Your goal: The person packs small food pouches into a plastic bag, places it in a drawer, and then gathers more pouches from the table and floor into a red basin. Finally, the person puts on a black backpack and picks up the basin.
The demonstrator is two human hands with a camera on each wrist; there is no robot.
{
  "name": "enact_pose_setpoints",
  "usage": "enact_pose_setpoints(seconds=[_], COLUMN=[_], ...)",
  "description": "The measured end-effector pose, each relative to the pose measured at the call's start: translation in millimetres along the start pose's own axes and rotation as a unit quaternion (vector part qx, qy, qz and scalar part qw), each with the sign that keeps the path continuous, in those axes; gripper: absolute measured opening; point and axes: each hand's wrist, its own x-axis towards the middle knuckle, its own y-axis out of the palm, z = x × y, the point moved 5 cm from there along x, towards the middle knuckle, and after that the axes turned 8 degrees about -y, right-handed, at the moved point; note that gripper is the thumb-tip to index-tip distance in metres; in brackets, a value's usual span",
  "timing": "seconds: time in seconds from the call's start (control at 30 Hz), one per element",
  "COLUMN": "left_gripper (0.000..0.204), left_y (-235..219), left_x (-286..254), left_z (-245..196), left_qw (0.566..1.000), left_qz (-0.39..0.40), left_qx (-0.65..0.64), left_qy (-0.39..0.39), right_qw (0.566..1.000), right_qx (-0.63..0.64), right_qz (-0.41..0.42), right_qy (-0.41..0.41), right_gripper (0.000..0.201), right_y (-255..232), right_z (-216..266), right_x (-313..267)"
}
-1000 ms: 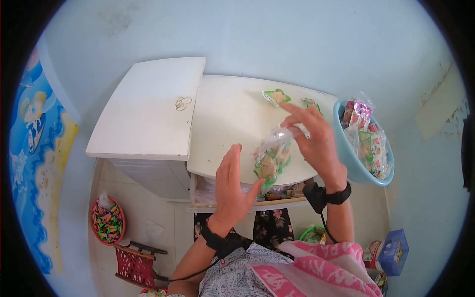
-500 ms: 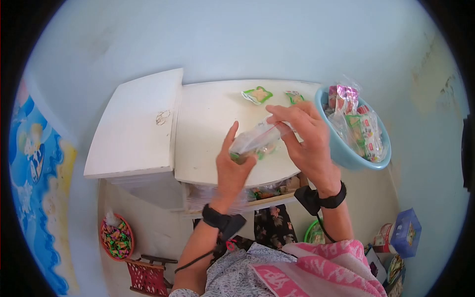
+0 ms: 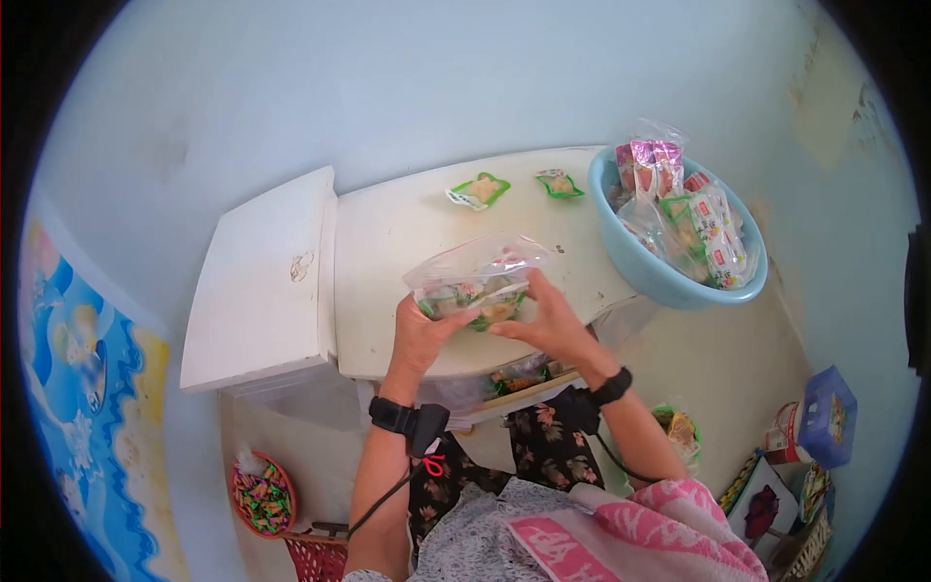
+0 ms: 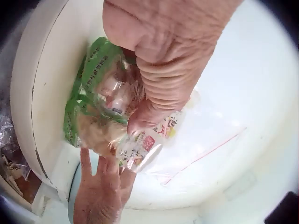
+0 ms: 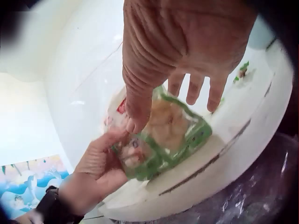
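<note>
A clear zip bag (image 3: 480, 260) with several green-edged snack packets (image 4: 110, 88) inside is held between both hands, close over the white cabinet top (image 3: 383, 262). My left hand (image 3: 417, 335) grips its left side, the thumb lying across the packets. On the right side my right hand (image 3: 558, 325) holds the bag, thumb in front and fingers behind. In the left wrist view a red zip line runs along the bag's loose upper part. Two loose snack packets, one at the left (image 3: 478, 191) and one at the right (image 3: 560, 183), lie farther back on the cabinet.
A blue basin (image 3: 630, 262) full of packaged snacks stands at the cabinet's right end. A raised white section (image 3: 254, 281) is at the left. Below the front edge an open drawer (image 3: 529, 380) holds plastic bags. A red basket (image 3: 294, 514) of wrapped sweets stands on the floor.
The right hand has come down from the bag's top to its right side. The left hand, earlier spread beside the bag, now grips it. The bag has turned broadside with its top upward.
</note>
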Motion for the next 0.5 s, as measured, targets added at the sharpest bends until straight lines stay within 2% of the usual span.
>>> enact_pose_setpoints(seconds=[0.03, 0.13, 0.23, 0.33, 0.43, 0.5], left_gripper=[0.047, 0.049, 0.05, 0.049, 0.043, 0.04], left_y=[1, -3, -10, -10, -12, -15], left_x=[-1, -6, -8, -9, -9, -9], left_z=[-1, -2, 12, 12, 2, -4], left_qw=[1.0, 1.0, 1.0, 0.999, 0.999, 0.998], left_qz=[-0.005, -0.009, 0.014, 0.025, 0.016, 0.002], left_qx=[0.01, 0.03, 0.012, -0.009, 0.035, 0.064], left_qy=[-0.003, -0.003, -0.007, -0.029, -0.018, 0.004], right_qw=[0.998, 0.982, 0.956, 0.94, 0.94, 0.957], right_qx=[0.056, 0.156, 0.271, 0.32, 0.323, 0.274], right_qz=[-0.027, -0.067, -0.067, -0.044, -0.071, -0.083], right_qy=[0.016, 0.086, 0.089, 0.107, 0.08, 0.039], right_gripper=[0.072, 0.053, 0.038, 0.03, 0.033, 0.037], right_y=[7, 10, 8, 9, 14, 11], right_z=[0, -17, -16, -19, -15, 3], right_x=[3, 5, 8, 11, 13, 16])
